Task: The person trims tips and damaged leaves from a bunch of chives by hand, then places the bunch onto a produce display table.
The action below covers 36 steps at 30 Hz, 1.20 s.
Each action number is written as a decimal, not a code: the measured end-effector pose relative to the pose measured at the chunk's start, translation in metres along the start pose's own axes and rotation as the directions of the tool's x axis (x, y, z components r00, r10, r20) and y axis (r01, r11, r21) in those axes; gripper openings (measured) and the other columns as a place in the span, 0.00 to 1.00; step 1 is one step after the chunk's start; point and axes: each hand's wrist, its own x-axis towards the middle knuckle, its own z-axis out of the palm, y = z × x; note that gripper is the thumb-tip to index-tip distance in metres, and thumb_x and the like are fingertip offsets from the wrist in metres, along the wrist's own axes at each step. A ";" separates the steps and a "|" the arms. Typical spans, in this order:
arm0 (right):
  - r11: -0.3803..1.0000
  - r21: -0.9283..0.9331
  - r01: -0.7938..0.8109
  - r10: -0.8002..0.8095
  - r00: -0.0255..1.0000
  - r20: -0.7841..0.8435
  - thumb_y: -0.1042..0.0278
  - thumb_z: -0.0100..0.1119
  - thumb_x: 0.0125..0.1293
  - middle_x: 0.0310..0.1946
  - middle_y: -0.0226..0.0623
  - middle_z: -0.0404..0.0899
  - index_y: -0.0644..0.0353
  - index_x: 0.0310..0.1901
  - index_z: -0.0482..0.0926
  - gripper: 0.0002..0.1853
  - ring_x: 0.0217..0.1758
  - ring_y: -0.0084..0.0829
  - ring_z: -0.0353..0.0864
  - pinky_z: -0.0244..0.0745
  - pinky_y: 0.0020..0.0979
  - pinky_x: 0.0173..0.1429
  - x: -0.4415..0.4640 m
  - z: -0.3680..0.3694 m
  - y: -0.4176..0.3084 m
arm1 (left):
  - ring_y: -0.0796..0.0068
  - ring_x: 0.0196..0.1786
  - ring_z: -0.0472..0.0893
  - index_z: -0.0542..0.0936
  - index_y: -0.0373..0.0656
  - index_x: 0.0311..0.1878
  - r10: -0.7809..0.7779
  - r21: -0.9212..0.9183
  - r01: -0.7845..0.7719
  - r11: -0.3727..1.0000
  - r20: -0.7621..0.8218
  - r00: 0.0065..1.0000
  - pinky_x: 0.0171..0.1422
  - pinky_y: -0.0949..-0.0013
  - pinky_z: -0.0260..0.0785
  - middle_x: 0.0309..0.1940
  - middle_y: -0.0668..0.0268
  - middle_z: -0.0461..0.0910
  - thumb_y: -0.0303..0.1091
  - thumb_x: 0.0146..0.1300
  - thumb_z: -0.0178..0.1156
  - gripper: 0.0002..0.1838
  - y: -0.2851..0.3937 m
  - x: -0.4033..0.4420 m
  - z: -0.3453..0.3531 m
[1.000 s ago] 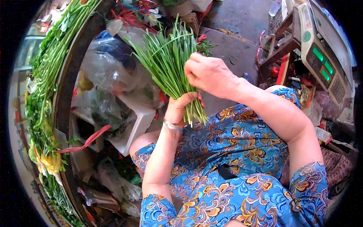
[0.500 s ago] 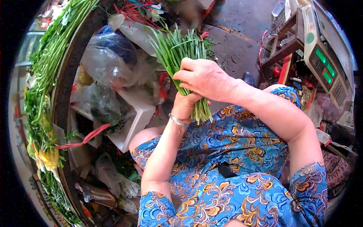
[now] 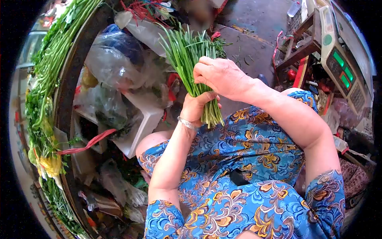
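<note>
A bunch of garlic chives (image 3: 181, 59), long narrow green leaves with pale cut stems, stands tilted above my lap, leaf tips pointing away from me. My left hand (image 3: 195, 106), with a silver bracelet at the wrist, wraps round its lower part, thumb across the front; the stem ends stick out below. Over the front right side of the bunch is my right hand (image 3: 223, 77), its fingers curled in a pinch against the leaves. Whatever lies between those fingertips is hidden.
Bundles of leafy greens (image 3: 51, 79) line a curved ledge at left, where a red strip (image 3: 89, 143) hangs. Plastic bags (image 3: 115, 63) and a white foam box (image 3: 143, 123) lie beside my knee. At right stands a digital scale (image 3: 338, 65) by a wooden frame (image 3: 304, 44).
My right hand has shifted slightly right and its fingers have drawn together into a pinch, uncovering more of the bunch. My left hand still grips the stems, nearly in place.
</note>
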 end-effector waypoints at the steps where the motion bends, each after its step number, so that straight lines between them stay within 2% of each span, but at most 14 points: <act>1: 1.000 0.001 0.000 0.000 1.000 0.001 0.66 0.60 0.63 0.37 0.42 0.76 0.59 0.37 0.77 0.07 0.41 0.45 0.81 0.78 0.42 0.41 -0.001 -0.001 0.000 | 0.64 0.31 0.84 0.76 0.40 0.49 0.000 0.000 0.000 1.000 -0.001 1.000 0.35 0.63 0.81 0.33 0.60 0.82 0.25 0.60 0.62 0.13 0.000 0.000 0.000; 3: 0.986 0.162 -0.051 0.051 0.999 0.006 0.63 0.58 0.67 0.36 0.40 0.77 0.59 0.37 0.77 0.08 0.39 0.45 0.80 0.75 0.41 0.43 -0.005 -0.002 -0.001 | 0.64 0.31 0.84 0.77 0.40 0.48 -0.006 -0.001 0.006 1.000 -0.028 1.000 0.35 0.63 0.81 0.32 0.60 0.82 0.24 0.60 0.61 0.12 0.001 0.000 0.000; 7: 0.968 0.247 -0.040 0.026 0.998 0.060 0.64 0.57 0.67 0.35 0.41 0.79 0.60 0.37 0.76 0.08 0.40 0.47 0.80 0.75 0.41 0.43 -0.003 -0.009 0.001 | 0.64 0.31 0.84 0.77 0.40 0.47 0.000 0.010 0.001 1.000 -0.066 0.998 0.34 0.63 0.81 0.32 0.60 0.82 0.24 0.60 0.60 0.12 -0.002 0.004 -0.005; 9: 0.946 0.301 -0.122 0.087 0.988 0.128 0.68 0.56 0.67 0.30 0.41 0.79 0.62 0.36 0.75 0.07 0.32 0.40 0.80 0.75 0.36 0.38 -0.003 -0.013 -0.001 | 0.65 0.31 0.84 0.78 0.40 0.46 0.035 0.004 -0.035 0.999 -0.098 0.995 0.34 0.64 0.80 0.32 0.61 0.82 0.25 0.60 0.62 0.10 -0.002 0.002 -0.001; 10: 0.946 0.301 -0.123 0.087 0.988 0.128 0.68 0.56 0.67 0.30 0.41 0.79 0.62 0.36 0.75 0.07 0.32 0.40 0.80 0.75 0.36 0.38 -0.002 -0.017 -0.003 | 0.65 0.31 0.84 0.78 0.40 0.46 0.035 0.004 -0.034 0.999 -0.099 0.995 0.34 0.64 0.80 0.32 0.61 0.82 0.25 0.60 0.62 0.10 -0.001 0.001 0.000; 12: 0.831 0.511 -0.219 0.060 0.949 0.309 0.71 0.56 0.67 0.24 0.36 0.78 0.64 0.35 0.75 0.06 0.25 0.29 0.77 0.73 0.31 0.32 -0.002 -0.024 -0.008 | 0.67 0.31 0.83 0.78 0.40 0.44 0.083 0.036 -0.081 0.996 -0.054 0.995 0.34 0.65 0.80 0.32 0.62 0.82 0.27 0.60 0.63 0.09 0.001 -0.001 0.001; 15: 0.755 0.564 -0.334 0.104 0.911 0.400 0.69 0.57 0.65 0.22 0.38 0.79 0.66 0.34 0.77 0.08 0.24 0.27 0.79 0.74 0.31 0.30 -0.002 -0.028 -0.007 | 0.69 0.31 0.83 0.79 0.40 0.43 0.115 0.095 -0.109 0.990 -0.061 0.992 0.35 0.67 0.79 0.33 0.63 0.83 0.30 0.59 0.65 0.10 0.004 -0.002 0.006; 19: 0.783 0.523 -0.337 0.097 0.897 0.432 0.68 0.58 0.64 0.22 0.37 0.79 0.66 0.33 0.78 0.08 0.24 0.26 0.80 0.75 0.30 0.30 -0.002 -0.035 -0.005 | 0.70 0.32 0.83 0.80 0.40 0.45 0.126 0.112 -0.116 0.987 -0.083 0.989 0.35 0.68 0.78 0.34 0.62 0.83 0.29 0.59 0.65 0.11 -0.001 0.002 0.001; 21: 0.722 0.543 -0.429 0.112 0.847 0.519 0.67 0.58 0.63 0.22 0.36 0.79 0.65 0.32 0.78 0.09 0.24 0.25 0.79 0.74 0.30 0.30 -0.003 -0.039 -0.010 | 0.70 0.33 0.84 0.79 0.39 0.47 0.140 0.073 -0.135 0.988 -0.069 0.988 0.35 0.68 0.79 0.34 0.61 0.83 0.28 0.59 0.64 0.13 0.000 0.002 0.004; 26: 0.822 0.482 -0.301 0.129 0.925 0.358 0.69 0.59 0.64 0.23 0.29 0.77 0.63 0.32 0.75 0.06 0.24 0.18 0.73 0.69 0.24 0.29 -0.004 -0.037 0.000 | 0.69 0.34 0.84 0.78 0.37 0.49 0.161 0.129 -0.149 0.980 -0.095 0.982 0.37 0.68 0.79 0.34 0.59 0.83 0.28 0.60 0.63 0.14 -0.004 0.000 0.000; 28: 0.742 0.526 -0.416 0.103 0.846 0.523 0.70 0.58 0.64 0.23 0.28 0.77 0.62 0.32 0.75 0.06 0.24 0.18 0.73 0.70 0.23 0.30 -0.003 -0.041 -0.001 | 0.68 0.35 0.84 0.78 0.37 0.50 0.146 0.133 -0.133 0.982 -0.091 0.985 0.38 0.68 0.80 0.35 0.59 0.83 0.28 0.60 0.63 0.15 -0.004 0.001 -0.001; 29: 0.742 0.526 -0.416 0.102 0.846 0.524 0.70 0.58 0.64 0.23 0.28 0.77 0.62 0.32 0.75 0.06 0.24 0.18 0.73 0.70 0.23 0.30 -0.003 -0.042 -0.001 | 0.68 0.35 0.84 0.78 0.36 0.50 0.148 0.146 -0.135 0.980 -0.082 0.986 0.38 0.67 0.80 0.35 0.59 0.83 0.27 0.60 0.63 0.15 -0.004 0.002 0.000; 33: 0.536 0.662 -0.523 0.044 0.801 0.597 0.68 0.55 0.65 0.26 0.28 0.77 0.61 0.32 0.76 0.07 0.26 0.17 0.74 0.70 0.21 0.32 -0.001 -0.048 -0.001 | 0.68 0.35 0.84 0.78 0.37 0.49 0.186 0.097 -0.186 0.978 0.001 0.982 0.39 0.67 0.80 0.35 0.59 0.84 0.26 0.59 0.63 0.14 -0.008 0.004 -0.005; 36: 0.447 0.698 -0.559 0.082 0.803 0.591 0.67 0.56 0.67 0.27 0.28 0.77 0.61 0.33 0.76 0.07 0.27 0.17 0.75 0.71 0.20 0.33 -0.002 -0.052 0.002 | 0.68 0.34 0.84 0.78 0.37 0.48 0.183 0.132 -0.174 0.976 -0.058 0.981 0.38 0.66 0.80 0.35 0.60 0.83 0.26 0.58 0.62 0.13 -0.005 0.002 -0.002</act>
